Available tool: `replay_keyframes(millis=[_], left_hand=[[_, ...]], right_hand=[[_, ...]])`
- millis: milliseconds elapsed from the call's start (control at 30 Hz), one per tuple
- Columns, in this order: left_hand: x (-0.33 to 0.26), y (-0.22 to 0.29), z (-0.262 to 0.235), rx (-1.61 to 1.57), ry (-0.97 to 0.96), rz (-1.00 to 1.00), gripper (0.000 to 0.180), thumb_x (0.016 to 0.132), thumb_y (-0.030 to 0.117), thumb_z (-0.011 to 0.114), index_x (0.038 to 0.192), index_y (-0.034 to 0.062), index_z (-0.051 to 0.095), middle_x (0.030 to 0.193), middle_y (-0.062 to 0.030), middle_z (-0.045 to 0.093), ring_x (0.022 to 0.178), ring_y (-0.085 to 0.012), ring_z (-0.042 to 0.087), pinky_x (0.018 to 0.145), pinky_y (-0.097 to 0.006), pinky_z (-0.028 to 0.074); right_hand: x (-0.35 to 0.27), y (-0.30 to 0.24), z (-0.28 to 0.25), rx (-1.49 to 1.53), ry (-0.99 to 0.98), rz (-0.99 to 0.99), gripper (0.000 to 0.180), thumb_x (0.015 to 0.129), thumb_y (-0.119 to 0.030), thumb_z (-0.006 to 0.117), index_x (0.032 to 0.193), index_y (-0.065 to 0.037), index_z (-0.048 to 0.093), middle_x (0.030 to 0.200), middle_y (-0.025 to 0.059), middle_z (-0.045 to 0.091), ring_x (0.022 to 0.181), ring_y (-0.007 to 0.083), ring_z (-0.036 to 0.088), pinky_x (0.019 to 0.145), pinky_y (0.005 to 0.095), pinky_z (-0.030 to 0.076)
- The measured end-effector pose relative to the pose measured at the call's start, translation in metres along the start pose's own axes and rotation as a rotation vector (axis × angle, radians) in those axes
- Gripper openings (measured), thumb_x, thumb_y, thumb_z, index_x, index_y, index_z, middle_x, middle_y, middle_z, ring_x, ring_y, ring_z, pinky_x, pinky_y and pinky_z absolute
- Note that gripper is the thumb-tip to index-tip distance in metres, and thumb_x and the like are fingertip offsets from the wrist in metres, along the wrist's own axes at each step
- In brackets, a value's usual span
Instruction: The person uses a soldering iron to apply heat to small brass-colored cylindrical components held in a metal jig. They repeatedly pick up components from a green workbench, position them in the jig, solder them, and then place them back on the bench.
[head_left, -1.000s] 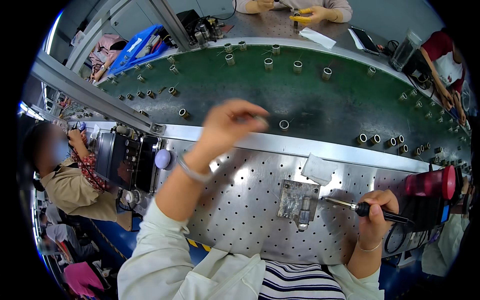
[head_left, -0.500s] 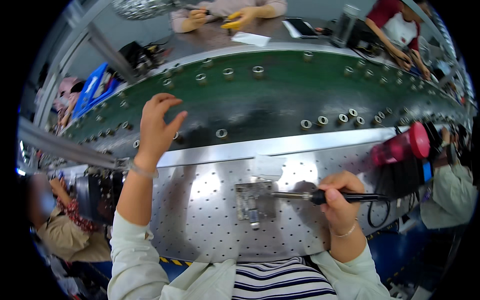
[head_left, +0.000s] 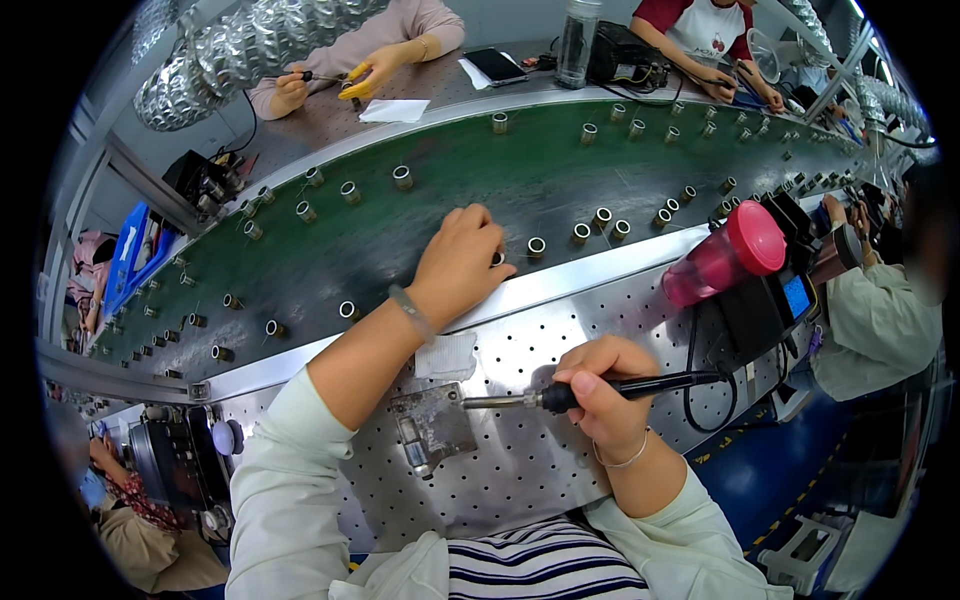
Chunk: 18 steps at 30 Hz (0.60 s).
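Soldering iron (head_left: 600, 388) lies clamped in the right hand (head_left: 600, 395) near the middle of the perforated tabletop (head_left: 560, 450), tip touching a small metal plate (head_left: 432, 425) on its left. Left hand (head_left: 458, 262), fingers curled, rests farther off on the green belt (head_left: 400, 230), touching a metal ring (head_left: 497, 258)

Slim black-handled soldering iron (head_left: 600, 390) with a bare metal shaft, lying almost level in the fist, tip pointing away from the grip toward the person's left and resting on a worn square grey metal block (head_left: 432, 428) just beyond the tip. Black cord trailing from the handle's rear. Small silver cylindrical part (head_left: 497, 258) standing upright on green belt, half covered under reaching fingertips.
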<state>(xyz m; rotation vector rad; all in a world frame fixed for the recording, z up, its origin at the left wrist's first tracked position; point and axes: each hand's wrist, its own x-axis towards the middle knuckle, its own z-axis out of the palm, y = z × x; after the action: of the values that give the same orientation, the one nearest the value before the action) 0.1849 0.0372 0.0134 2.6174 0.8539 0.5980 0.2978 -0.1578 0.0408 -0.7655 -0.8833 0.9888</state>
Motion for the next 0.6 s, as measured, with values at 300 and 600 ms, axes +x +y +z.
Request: replay_keyframes(millis=[300, 600], left_hand=[[-0.010, 0.002, -0.019, 0.048, 0.127, 0.058, 0.054, 0.064, 0.036, 0.079, 0.104, 0.0032, 0.062, 0.104, -0.0123, 0.053, 0.100, -0.0312, 0.047, 0.088, -0.038, 0.041], [0.020, 0.015, 0.003, -0.050, 0.138, 0.103, 0.023, 0.068, 0.024, 0.077, 0.077, 0.0062, 0.064, 0.100, -0.0087, 0.053, 0.101, -0.0283, 0.047, 0.085, -0.038, 0.040]], right_hand=[[-0.004, -0.010, 0.001, 0.017, -0.081, -0.038, 0.009, 0.080, 0.000, 0.061, 0.073, 0.002, 0.056, 0.062, 0.0078, 0.057, 0.049, 0.0089, 0.049, 0.049, 0.0232, 0.042], [-0.002, -0.005, -0.007, 0.030, -0.015, -0.042, 0.009, 0.080, -0.001, 0.062, 0.073, 0.002, 0.056, 0.062, 0.0083, 0.058, 0.048, 0.0080, 0.048, 0.048, 0.0220, 0.040]])
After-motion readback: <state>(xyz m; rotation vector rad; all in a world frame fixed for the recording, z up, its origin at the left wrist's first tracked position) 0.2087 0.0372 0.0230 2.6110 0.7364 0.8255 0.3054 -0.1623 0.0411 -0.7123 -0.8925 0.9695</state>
